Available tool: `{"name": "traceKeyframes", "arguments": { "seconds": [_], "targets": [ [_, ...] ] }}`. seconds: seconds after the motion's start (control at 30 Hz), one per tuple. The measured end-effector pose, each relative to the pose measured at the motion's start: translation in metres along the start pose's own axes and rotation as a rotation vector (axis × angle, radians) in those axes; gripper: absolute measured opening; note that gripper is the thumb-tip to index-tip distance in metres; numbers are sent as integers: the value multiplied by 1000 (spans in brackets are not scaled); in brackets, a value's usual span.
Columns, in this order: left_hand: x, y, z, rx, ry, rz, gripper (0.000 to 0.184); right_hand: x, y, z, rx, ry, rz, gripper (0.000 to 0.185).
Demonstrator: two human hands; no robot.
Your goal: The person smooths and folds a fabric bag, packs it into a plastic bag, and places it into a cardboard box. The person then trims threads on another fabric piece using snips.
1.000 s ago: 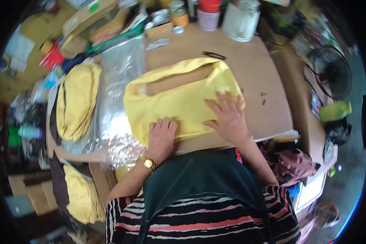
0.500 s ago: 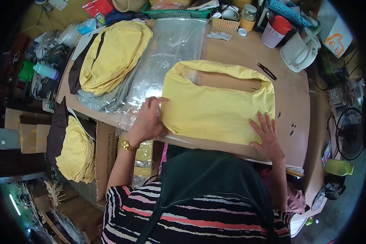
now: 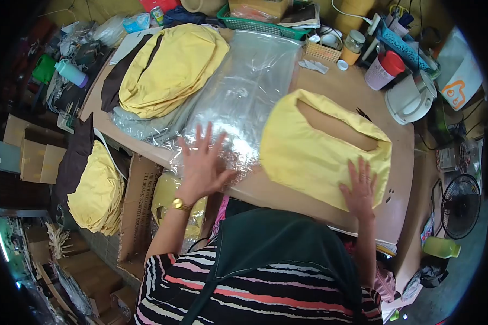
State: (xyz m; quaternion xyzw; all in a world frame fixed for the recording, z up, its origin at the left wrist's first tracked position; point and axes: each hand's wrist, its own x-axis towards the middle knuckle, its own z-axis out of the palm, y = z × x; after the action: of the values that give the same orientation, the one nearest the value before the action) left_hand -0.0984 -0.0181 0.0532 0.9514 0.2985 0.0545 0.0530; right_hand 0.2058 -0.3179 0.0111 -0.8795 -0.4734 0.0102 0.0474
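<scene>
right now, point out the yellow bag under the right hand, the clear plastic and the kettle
Yellow bag (image 3: 308,156): head view, on its flat body below the opening.
Clear plastic (image 3: 250,81): head view, on its upper middle.
Kettle (image 3: 405,103): head view, on its pale body.

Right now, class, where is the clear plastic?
In the head view, the clear plastic lies on the table, between the yellow cloth under the right hand and the yellow pile at left.

Head-worn camera faces forward and down over the table (image 3: 333,89)
</scene>
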Motion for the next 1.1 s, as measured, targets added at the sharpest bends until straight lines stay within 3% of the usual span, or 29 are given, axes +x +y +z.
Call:
{"name": "traceKeyframes", "arguments": {
  "seconds": [0.1,0.17,0.23,0.27,0.33,0.37,0.4,0.47,0.53,0.57,0.6,0.67,0.7,0.73,0.77,0.8,0.87,0.9,0.93,1.03,1.07,1.1],
  "targets": [
    [-11,-44,-18,57,11,-88,67,8,9,-16,65,-67,43,69],
    [-7,-67,-15,104,-1,-92,56,30,3,-25,-31,-34,-110,50],
    [1,-84,-2,82,167,18,30,70,-74,-49,387,101,-337,32],
    [4,-86,-2,87,175,15,30,83,-121,-51,547,140,-405,26],
    [12,-80,-2,-113,399,36,20,103,-194,-40,796,27,-573,34],
    [12,-65,-16,-128,549,-18,14,111,-227,-27,744,43,-645,48],
    [9,-54,-30,-117,561,-19,14,117,-257,-18,629,68,-676,45],
    [-4,-38,-50,-537,516,-47,10,133,-281,14,516,102,-707,42],
    [-22,-31,-58,-674,58,20,14,154,-289,42,385,103,-788,32],
    [-30,-24,-58,-632,2,17,13,159,-285,44,456,76,-782,20],
    [-37,-20,-57,-590,-54,12,13,163,-282,37,449,86,-786,20],
    [-35,-28,-28,-507,-53,-18,24,163,-277,19,587,181,-713,14],
    [-29,-26,-14,-463,138,-49,33,158,-274,-2,560,330,-744,11],
    [-23,-22,-9,-416,326,-80,41,154,-272,-16,554,328,-741,11],
    [-15,-23,-9,-451,174,-126,49,149,-271,-27,532,386,-744,10],
    [-6,-19,-7,-458,168,-119,49,145,-269,-33,508,443,-745,8],
    [12,-3,-1,6,295,-136,49,143,-264,-42,552,446,-678,7],
    [19,0,3,42,461,-26,49,144,-262,-45,602,454,-619,8],
    [22,4,7,37,462,-20,49,148,-258,-48,597,456,-613,8],
    [29,19,3,-1026,163,-177,48,154,-250,-52,625,399,-493,16],
    [37,17,-4,-1025,162,-177,48,151,-251,-54,624,453,-586,20],
    [49,13,-14,-830,-41,-218,49,148,-253,-54,622,504,-681,24]
  ]
}}
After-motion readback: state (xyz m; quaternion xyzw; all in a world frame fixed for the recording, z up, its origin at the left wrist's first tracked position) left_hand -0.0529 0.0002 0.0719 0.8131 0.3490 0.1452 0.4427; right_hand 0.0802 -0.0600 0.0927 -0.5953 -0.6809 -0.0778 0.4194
